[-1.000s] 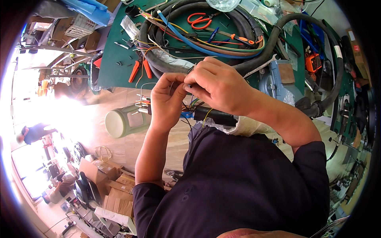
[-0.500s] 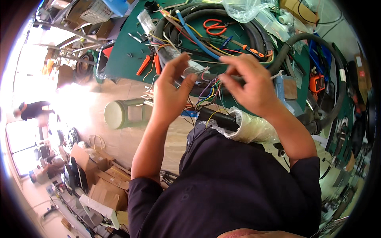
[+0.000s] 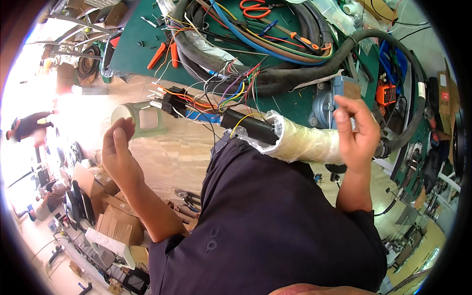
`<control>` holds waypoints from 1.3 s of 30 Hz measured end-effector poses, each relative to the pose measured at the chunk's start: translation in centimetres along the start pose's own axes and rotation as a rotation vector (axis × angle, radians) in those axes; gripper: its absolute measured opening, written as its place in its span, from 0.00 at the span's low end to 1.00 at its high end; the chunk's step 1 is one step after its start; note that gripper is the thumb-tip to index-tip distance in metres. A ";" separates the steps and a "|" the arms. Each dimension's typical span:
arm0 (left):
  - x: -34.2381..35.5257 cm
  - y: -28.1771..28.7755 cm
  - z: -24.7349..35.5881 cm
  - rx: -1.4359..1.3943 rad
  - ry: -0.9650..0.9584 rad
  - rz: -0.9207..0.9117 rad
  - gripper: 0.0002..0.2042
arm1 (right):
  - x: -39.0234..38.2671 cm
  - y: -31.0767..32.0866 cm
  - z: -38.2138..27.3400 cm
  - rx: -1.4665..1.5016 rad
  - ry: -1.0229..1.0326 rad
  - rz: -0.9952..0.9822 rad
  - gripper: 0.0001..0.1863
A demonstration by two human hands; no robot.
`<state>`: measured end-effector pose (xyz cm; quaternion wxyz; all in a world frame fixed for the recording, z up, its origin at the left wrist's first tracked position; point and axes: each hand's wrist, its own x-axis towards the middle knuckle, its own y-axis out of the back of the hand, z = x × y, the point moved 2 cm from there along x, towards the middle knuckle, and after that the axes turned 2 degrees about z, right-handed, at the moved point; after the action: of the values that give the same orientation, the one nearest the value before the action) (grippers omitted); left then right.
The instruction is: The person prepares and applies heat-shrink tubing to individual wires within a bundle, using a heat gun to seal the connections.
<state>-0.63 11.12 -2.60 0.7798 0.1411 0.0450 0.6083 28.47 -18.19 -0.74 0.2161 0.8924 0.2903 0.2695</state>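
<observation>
My left hand (image 3: 119,155) is raised left of the wire bundle, fingers loosely bent, nothing visible in it. My right hand (image 3: 357,135) is open, index finger and thumb apart, over the right end of a cream, plastic-wrapped sleeve (image 3: 305,140). From this sleeve a black tube (image 3: 248,127) sticks out beside a blue piece (image 3: 200,116). Loose multicoloured wires (image 3: 238,93) spread above it, joined to a black block (image 3: 172,101) with pale pins at its left. The bundle lies across the front of my body, just off the bench edge.
A green bench (image 3: 132,59) holds coiled black cable (image 3: 275,73), orange-handled pliers (image 3: 157,54), red scissors (image 3: 253,10), a grey vise (image 3: 324,108) and an orange tool (image 3: 386,94). A pale green stool (image 3: 123,113) stands below. Cardboard boxes (image 3: 118,228) are lower left; another person (image 3: 29,125) is far left.
My hands were together at the wires, then parted. My left hand has moved down and left, my right out to the right, uncovering the bundle. The view has shifted slightly.
</observation>
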 end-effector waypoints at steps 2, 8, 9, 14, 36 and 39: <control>-0.8 -0.1 -0.5 0.010 0.046 0.003 0.14 | -1.1 -0.8 0.0 0.036 -0.011 -0.029 0.10; -2.3 -1.5 0.3 0.127 0.001 -0.036 0.14 | -3.1 -2.4 1.0 0.053 0.031 -0.124 0.09; -2.4 -1.7 0.5 0.156 -0.010 -0.037 0.14 | -3.4 -2.6 1.1 0.039 0.062 -0.134 0.09; -3.5 -2.6 1.5 0.254 -0.038 -0.044 0.15 | -3.7 -2.1 1.7 0.071 0.121 -0.093 0.08; 5.5 0.7 -4.0 0.288 0.090 -0.009 0.14 | -3.9 -1.9 1.8 0.050 -0.159 -0.032 0.06; 10.9 0.4 -8.4 0.326 0.136 -0.063 0.14 | -3.9 -2.3 2.2 0.021 -0.264 0.022 0.07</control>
<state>-0.24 23.06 -9.36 0.7605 0.2229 0.1999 0.5762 26.20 -19.49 -5.04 0.2403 0.9253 0.2525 0.1492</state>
